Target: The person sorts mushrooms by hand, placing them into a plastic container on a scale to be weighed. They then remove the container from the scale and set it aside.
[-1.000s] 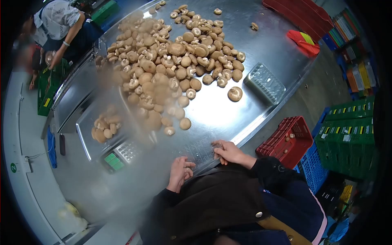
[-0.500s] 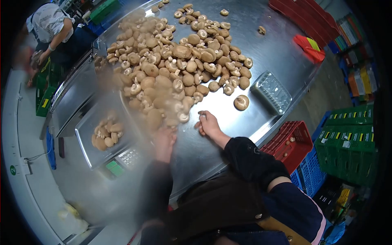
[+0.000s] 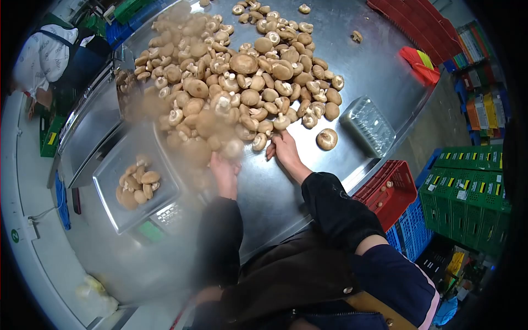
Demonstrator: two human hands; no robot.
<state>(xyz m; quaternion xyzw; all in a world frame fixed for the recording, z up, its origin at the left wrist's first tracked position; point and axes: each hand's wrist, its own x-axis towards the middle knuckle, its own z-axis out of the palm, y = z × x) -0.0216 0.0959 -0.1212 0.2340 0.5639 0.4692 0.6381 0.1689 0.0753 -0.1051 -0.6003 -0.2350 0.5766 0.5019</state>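
Observation:
A big heap of brown shiitake mushrooms (image 3: 250, 96) covers the middle of the steel table (image 3: 368, 66). At the heap's near edge is my right hand (image 3: 287, 154), its fingers curled. Its top touches or nearly touches a mushroom (image 3: 281, 122); what the fingers hold, if anything, is hidden. My left hand (image 3: 224, 175) is to its left, against a blurred mushroom (image 3: 231, 149) at the heap's edge. A smear on the view hides its fingertips. One mushroom (image 3: 327, 139) lies apart, cap up, to the right of my right hand.
Several mushrooms rest on a scale's metal tray (image 3: 113, 212) at left. Clear plastic punnets (image 3: 367, 126) stand by the table's right edge. A red crate (image 3: 388, 195) and stacked green crates (image 3: 465, 187) are beyond it. A person (image 3: 47, 60) is at upper left.
Both hands have moved up to the heap's near edge, the right one now beside a mushroom. The view has shifted slightly. The person at upper left has turned and moved.

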